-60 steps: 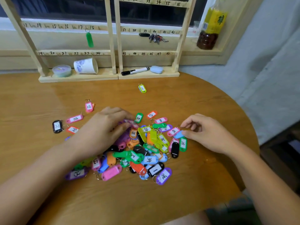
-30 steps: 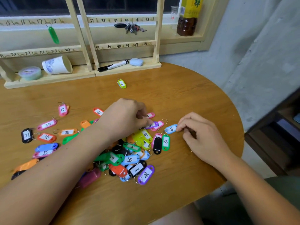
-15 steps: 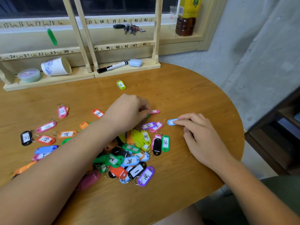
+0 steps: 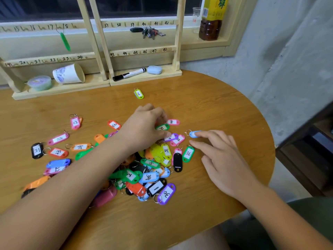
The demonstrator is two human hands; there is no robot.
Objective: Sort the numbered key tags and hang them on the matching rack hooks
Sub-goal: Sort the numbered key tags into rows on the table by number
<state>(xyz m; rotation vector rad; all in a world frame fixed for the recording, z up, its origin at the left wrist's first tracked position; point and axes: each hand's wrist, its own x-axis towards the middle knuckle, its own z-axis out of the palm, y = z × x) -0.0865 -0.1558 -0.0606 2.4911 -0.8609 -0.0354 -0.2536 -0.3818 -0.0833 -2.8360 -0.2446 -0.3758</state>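
- Although only one hanging tag (image 4: 65, 41) is seen on the rack (image 4: 100, 51), below the mark 18, single tags are spread label-up over the left of the table (image 4: 216, 105), among them a black tag (image 4: 37, 150) marked 31 and a pink tag (image 4: 58, 139) marked 18.
- The left hand (image 4: 146, 127) is reached across the pile (image 4: 153, 168), with its fingers curled down at the far edge. A green tag (image 4: 162, 127) lies just under the fingertips, but whether anything is pinched cannot be told.
- The pile itself is left heaped between the two forearms. Many tags overlap, and several labels are hidden.
- A blue tag (image 4: 193, 133) lies apart from the pile, just to its right. Its long axis runs across the table, and its ring points left, towards the left hand. Its number is covered and cannot be read.
- The right hand (image 4: 221, 156) is spread flat with straight fingers and nothing gripped. Its index fingertip is pressed on the right end of the blue tag.
- The blue tag is judged to be the piece in hand. It lies ahead and left of the right palm, so the right hand is much the nearer. The ring end is left free, so a pinch could be made there before the tag is carried to the rack beyond.
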